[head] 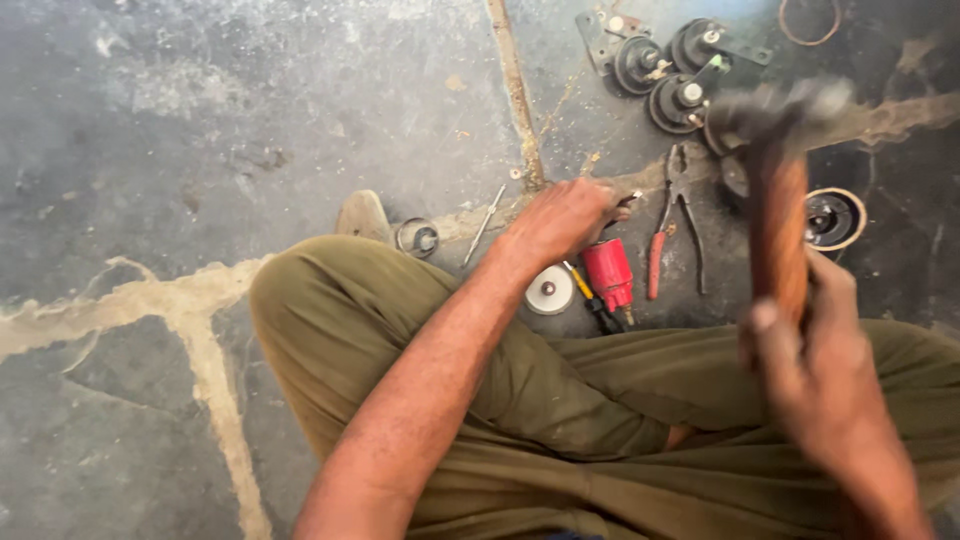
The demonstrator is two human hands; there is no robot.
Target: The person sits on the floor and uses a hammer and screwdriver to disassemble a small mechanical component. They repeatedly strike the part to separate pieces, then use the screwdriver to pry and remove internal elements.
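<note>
Clenched around the lower end of a wooden handle, the right hand (815, 365) grips a hammer (778, 170) raised above the floor. Its smooth, reddish-brown handle is stood nearly upright in the view, with the long axis running from the fist up to a blurred grey metal head pointing across to both sides. The left hand (560, 215) is closed down over a small metal piece on the cracked grey stone floor (250, 120); what is pinched cannot be made out. Just below that hand a red cylindrical part (608, 272) and a round white disc (549, 290) are laid. Red-handled pliers (675, 225) are set beside them, and dark round pulley-like parts (665, 70) are grouped beyond.
</note>
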